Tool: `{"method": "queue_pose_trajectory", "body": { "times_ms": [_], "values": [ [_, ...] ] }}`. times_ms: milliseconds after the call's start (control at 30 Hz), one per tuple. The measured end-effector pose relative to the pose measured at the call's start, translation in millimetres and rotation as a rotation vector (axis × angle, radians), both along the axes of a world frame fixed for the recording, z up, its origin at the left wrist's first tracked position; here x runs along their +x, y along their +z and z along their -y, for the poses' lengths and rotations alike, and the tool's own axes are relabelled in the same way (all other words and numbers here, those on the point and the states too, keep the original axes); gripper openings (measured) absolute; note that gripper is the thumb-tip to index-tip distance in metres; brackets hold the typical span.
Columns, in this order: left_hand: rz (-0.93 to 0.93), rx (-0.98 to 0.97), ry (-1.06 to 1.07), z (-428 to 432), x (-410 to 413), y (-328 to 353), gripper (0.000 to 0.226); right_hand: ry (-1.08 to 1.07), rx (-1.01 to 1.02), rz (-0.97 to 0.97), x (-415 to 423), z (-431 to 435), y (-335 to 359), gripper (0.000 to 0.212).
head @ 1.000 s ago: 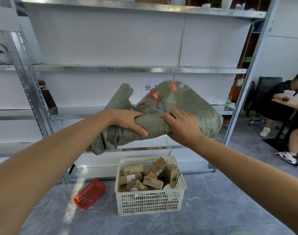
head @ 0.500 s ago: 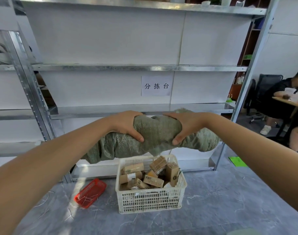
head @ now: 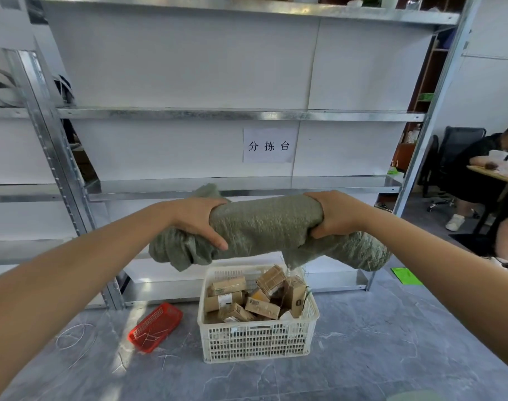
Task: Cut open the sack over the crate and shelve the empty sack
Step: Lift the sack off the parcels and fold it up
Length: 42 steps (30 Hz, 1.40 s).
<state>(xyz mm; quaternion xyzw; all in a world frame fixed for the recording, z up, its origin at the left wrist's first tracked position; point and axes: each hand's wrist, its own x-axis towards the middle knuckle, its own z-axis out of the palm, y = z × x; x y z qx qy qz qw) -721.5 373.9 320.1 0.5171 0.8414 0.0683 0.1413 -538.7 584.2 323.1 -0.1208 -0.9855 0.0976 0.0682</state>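
Now, rolled sack lying left–right, both hands gripping it.

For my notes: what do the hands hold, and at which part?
Both hold the rolled green sack: left hand near its left end, right hand right of its middle.

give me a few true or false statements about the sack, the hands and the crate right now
1. Both hands hold the rolled green sack. True: left hand and right hand each have a grip on it.
2. The white crate is empty. False: it holds small cardboard boxes.
3. The sack lies on a shelf. False: it is held in the air above the crate.
4. A red basket sits on the floor left of the crate. True.
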Motion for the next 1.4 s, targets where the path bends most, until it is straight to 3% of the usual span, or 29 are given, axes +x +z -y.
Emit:
{"method": "queue_pose_trajectory", "body": {
  "times_ms": [100, 200, 367, 433, 533, 600, 733, 867, 933, 1400],
  "values": [
    [0.061, -0.017, 0.014, -3, -2, -7, 0.080, -0.002, -0.001, -0.029, 5, -2, -2, 0.061],
    [0.004, 0.002, 0.008, -6, -5, -10, 0.065, -0.018, 0.010, -0.013, 7, -9, -7, 0.056],
    [-0.135, 0.108, -0.019, -18, -10, -2, 0.049, -0.168, -0.049, 0.251, 21, -21, 0, 0.105],
    [-0.155, 0.120, -0.051, -22, -15, 2, 0.042, -0.219, -0.053, 0.378, 26, -28, -4, 0.095],
    [-0.085, 0.098, -0.092, -27, -26, 3, 0.039, -0.246, -0.239, 0.410, 31, -40, -21, 0.038],
    [-0.040, 0.083, -0.116, -30, -33, 4, 0.031, -0.263, -0.403, 0.368, 32, -45, -31, 0.017],
    [-0.040, 0.048, -0.156, -42, -40, 4, 0.034, -0.305, -0.639, 0.373, 33, -38, -40, 0.027],
    [-0.036, 0.022, -0.184, -50, -49, -4, 0.028, -0.332, -0.728, 0.407, 34, -33, -47, 0.028],
    [-0.057, 0.021, -0.192, -55, -51, -11, 0.028, -0.340, -0.727, 0.389, 36, -37, -48, 0.035],
    [-0.109, 0.132, -0.347, -177, -33, -39, 0.027, -0.492, -0.395, 0.084, 85, -123, -52, 0.033]
  ]
}}
